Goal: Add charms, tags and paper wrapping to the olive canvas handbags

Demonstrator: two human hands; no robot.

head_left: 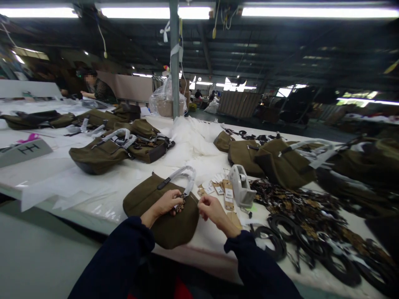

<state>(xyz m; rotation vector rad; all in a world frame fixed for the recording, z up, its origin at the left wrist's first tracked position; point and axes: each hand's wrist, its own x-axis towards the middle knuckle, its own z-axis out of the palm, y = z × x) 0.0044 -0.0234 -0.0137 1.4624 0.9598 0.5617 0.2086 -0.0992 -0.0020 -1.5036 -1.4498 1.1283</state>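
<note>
An olive-green handbag (174,228) with a dark trim piece lies before me on the white table. Its handle (188,176) is wrapped in clear plastic and stands up. My left hand (168,202) rests on top of the bag, with its fingers closed around a brown spotted piece (180,205) near the handle's base. Just right of the bag's edge, my right hand (212,209) is closed in a pinch. A thin pale line shows near its fingertips, too small to name.
Cardboard tags (228,195) lie beside a grey tape dispenser (241,187). Rolled black straps (271,243) and a heap of brown spotted pieces (299,203) cover the right side. More olive bags (99,153) lie left and right. White tissue sheets (195,139) are piled behind; a person (99,89) sits far left.
</note>
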